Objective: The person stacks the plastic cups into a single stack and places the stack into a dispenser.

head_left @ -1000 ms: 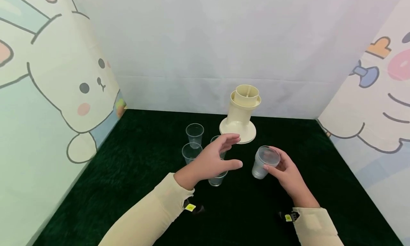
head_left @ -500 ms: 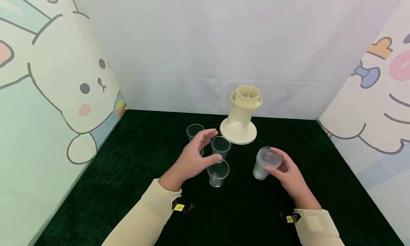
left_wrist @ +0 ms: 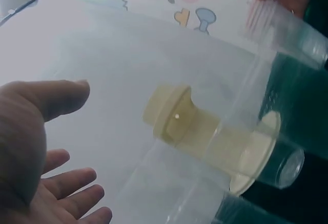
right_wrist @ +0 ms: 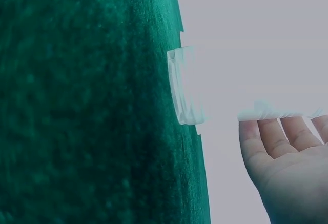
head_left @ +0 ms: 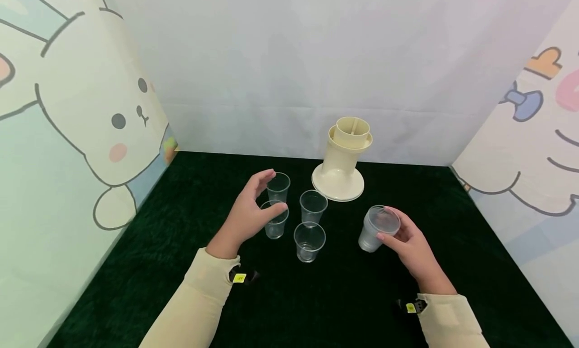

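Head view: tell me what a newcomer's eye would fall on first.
Probably the cream cylinder on a round base, pale against the dark green cloth near its back edge. The large cartoon rabbit on the left wall would likely compete with it. Next might come the right hand gripping nested clear cups on the right, and the four clear cups standing near the spread left hand.

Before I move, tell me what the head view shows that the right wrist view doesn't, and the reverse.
Only the head view: the left hand, the cream stand and the rabbit drawing. Only the right wrist view: the palm side of the right hand. Both: that hand, the stack of clear cups it holds, and the green cloth.
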